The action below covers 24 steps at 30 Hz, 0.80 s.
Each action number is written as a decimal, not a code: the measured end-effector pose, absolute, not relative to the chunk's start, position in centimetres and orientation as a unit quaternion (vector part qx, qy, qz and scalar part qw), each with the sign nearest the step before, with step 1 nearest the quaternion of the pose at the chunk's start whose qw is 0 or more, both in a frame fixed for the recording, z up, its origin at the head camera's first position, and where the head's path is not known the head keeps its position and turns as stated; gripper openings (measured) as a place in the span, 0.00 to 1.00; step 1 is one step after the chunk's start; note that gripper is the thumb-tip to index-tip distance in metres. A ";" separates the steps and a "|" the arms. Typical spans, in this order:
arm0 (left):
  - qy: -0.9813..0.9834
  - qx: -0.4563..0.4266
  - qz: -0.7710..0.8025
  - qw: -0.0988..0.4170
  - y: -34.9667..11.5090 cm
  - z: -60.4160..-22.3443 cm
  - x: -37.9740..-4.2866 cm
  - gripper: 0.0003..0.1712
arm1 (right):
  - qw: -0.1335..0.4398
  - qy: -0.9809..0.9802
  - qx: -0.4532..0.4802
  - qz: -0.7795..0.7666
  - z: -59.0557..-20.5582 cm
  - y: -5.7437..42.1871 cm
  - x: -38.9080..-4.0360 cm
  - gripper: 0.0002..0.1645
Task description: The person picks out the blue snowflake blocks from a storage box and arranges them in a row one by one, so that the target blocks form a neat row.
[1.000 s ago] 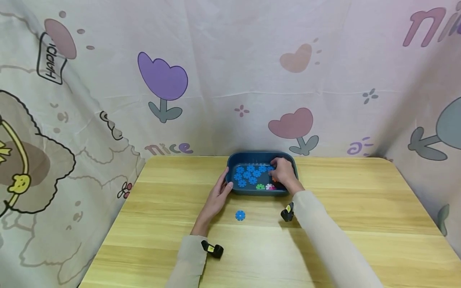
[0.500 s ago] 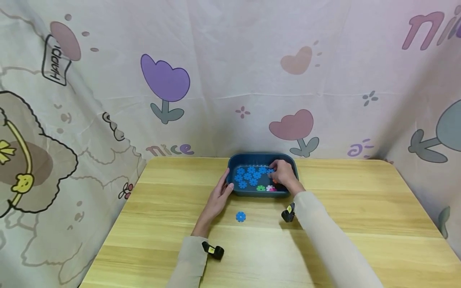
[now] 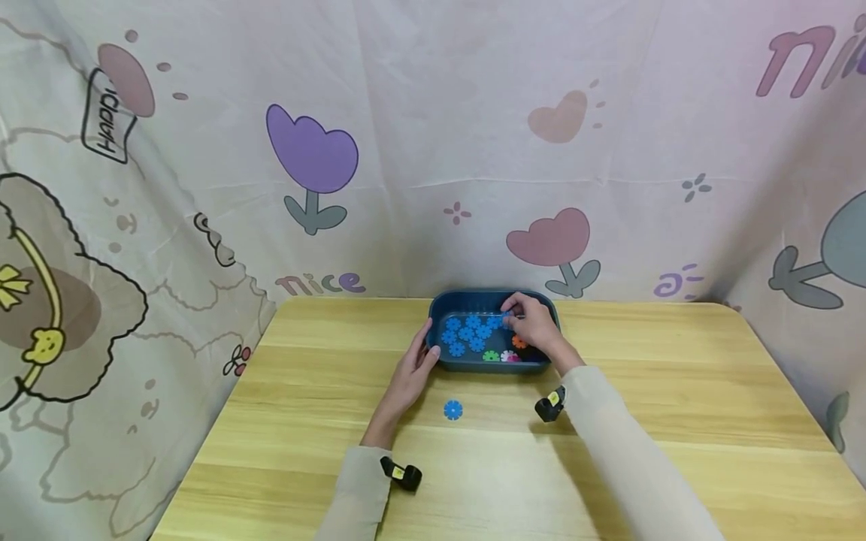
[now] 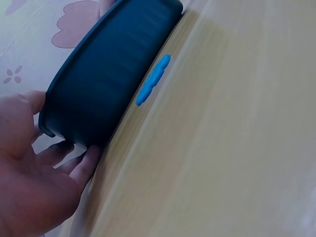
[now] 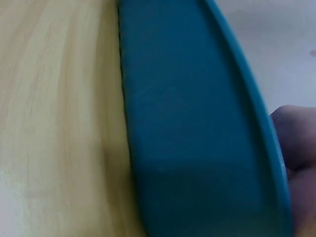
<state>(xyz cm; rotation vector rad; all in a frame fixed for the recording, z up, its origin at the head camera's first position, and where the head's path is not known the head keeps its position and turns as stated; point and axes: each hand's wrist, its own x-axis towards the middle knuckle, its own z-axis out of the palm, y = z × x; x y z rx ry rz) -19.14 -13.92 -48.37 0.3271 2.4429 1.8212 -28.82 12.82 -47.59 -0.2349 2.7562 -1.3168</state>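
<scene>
Pose | left grip (image 3: 407, 373): holding tray (image 3: 489, 367) by left end | right grip (image 3: 532, 323): curled inside, pinching blue piece (image 3: 506, 321)

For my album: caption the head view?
Left hand against a tray, right hand over it, one blue disc on the table.

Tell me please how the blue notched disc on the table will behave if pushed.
The blue notched disc looks small and thin, so probably light. Lying flat, it should likely slide rather than roll. Its unbent profile suggests stiffness.
</scene>
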 end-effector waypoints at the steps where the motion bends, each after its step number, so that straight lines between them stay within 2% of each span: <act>1: 0.797 0.107 0.593 0.038 -13.9 -48.4 -19.1 0.35 | 0.036 0.896 -0.082 -0.436 -47.4 12.9 -28.7 0.09; 15: 0.797 0.112 0.592 0.032 -13.8 -48.2 -19.4 0.35 | 0.024 0.834 -0.130 -0.535 -45.8 13.8 -26.8 0.18; 24: 0.797 0.117 0.593 0.028 -13.7 -48.3 -19.4 0.35 | -0.010 0.847 -0.136 -0.514 -44.9 14.9 -24.8 0.23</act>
